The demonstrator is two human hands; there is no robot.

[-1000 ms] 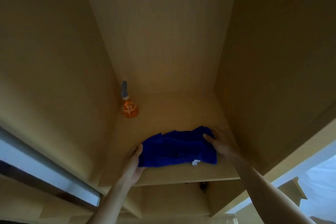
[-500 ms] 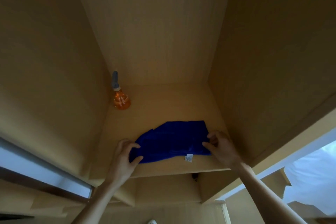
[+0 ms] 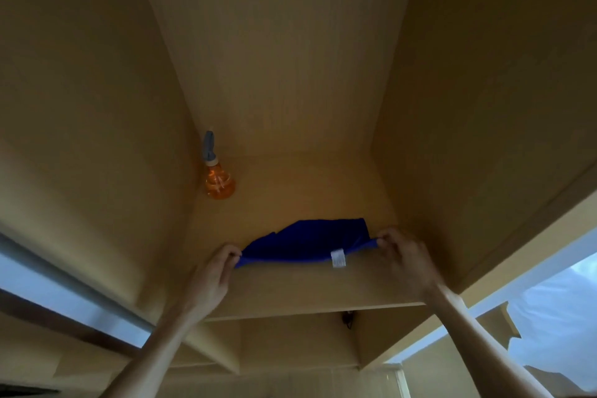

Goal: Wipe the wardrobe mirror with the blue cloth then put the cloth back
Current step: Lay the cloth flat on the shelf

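Two hands at shelf (image 3: 310,287) inside wooden wardrobe. Left hand (image 3: 211,271) pinches left corner of blue cloth (image 3: 307,241); right hand (image 3: 405,257) pinches right corner. One cloth, lying near shelf front edge, white tag (image 3: 338,258) hanging over near hem. One orange spray bottle (image 3: 218,179) upright in back left corner, well apart from cloth. Bare shelf between them; side walls close to both hands.

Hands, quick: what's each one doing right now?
Left hand: fingers pinch the blue cloth's left corner.
Right hand: fingers pinch its right corner.
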